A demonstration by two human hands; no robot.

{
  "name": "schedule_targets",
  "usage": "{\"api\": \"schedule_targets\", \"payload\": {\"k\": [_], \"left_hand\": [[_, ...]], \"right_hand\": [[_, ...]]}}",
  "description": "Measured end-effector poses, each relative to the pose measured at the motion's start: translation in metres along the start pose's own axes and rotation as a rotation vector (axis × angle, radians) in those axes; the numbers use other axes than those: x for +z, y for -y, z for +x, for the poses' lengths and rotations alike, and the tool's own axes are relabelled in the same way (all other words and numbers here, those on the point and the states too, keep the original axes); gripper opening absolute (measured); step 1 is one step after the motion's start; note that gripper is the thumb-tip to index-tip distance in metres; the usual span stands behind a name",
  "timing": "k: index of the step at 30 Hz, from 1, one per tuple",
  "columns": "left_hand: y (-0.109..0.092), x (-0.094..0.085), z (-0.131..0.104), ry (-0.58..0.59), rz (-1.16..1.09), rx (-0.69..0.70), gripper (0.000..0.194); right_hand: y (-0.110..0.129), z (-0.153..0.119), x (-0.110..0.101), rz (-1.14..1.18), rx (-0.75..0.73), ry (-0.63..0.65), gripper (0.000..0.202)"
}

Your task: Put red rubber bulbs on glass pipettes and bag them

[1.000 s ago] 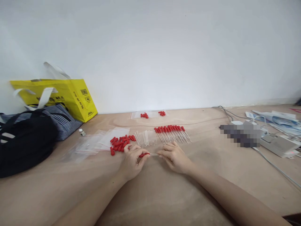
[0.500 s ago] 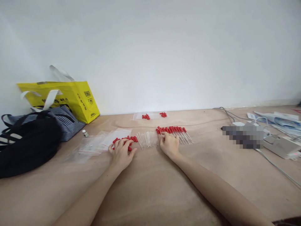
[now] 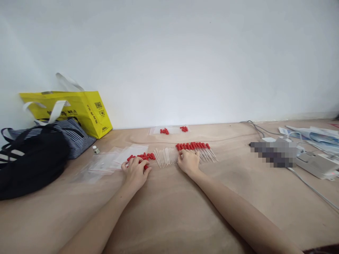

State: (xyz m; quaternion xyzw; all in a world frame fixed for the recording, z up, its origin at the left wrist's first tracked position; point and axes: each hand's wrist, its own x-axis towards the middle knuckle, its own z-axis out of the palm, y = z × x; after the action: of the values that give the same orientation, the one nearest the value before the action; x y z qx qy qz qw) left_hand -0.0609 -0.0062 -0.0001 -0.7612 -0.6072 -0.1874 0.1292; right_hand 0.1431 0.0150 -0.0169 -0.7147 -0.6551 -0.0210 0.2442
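Note:
My right hand (image 3: pixel 189 161) lies curled over the left end of a row of droppers with red rubber bulbs (image 3: pixel 196 145). Its fingers are closed on the dropper at that end; the fingertips are partly hidden. To its left is a row of bare glass dropper tubes (image 3: pixel 166 157), lying side by side. My left hand (image 3: pixel 136 171) rests over a small pile of loose red rubber bulbs (image 3: pixel 144 156), fingers apart and bent, thumb out to the side. Some bulbs beneath its palm and fingers are hidden.
Clear plastic zip bags (image 3: pixel 106 163) lie left of the bulbs, beside a small vial (image 3: pixel 95 149). Another bag with red bulbs (image 3: pixel 164 131) is near the wall. Yellow and dark bags (image 3: pixel 100 120) stand left; cables, a white box (image 3: pixel 317 164) and papers lie right.
My right hand has shifted slightly left and its fingers have curled in. The leftmost dropper's bulb now lies more in line with the others. My left hand has moved slightly, uncovering more bulbs.

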Motion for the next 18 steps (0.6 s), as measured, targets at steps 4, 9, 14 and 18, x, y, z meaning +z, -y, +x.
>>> {"api": "schedule_targets", "payload": {"k": [4, 9, 14, 18], "left_hand": [[0.001, -0.001, 0.001, -0.021, 0.047, 0.015, 0.011], [-0.002, -0.006, 0.002, 0.078, 0.133, 0.030, 0.019], [-0.003, -0.007, 0.000, 0.095, 0.187, 0.099, 0.021], [-0.006, -0.011, -0.003, 0.010, 0.190, 0.135, 0.022]], "right_hand": [[0.007, 0.006, 0.002, -0.015, 0.047, 0.026, 0.022], [0.016, 0.018, 0.005, -0.044, 0.112, 0.085, 0.022], [0.020, 0.022, 0.006, -0.036, 0.130, 0.116, 0.021], [0.019, 0.021, 0.002, 0.005, 0.107, 0.085, 0.025]]}}
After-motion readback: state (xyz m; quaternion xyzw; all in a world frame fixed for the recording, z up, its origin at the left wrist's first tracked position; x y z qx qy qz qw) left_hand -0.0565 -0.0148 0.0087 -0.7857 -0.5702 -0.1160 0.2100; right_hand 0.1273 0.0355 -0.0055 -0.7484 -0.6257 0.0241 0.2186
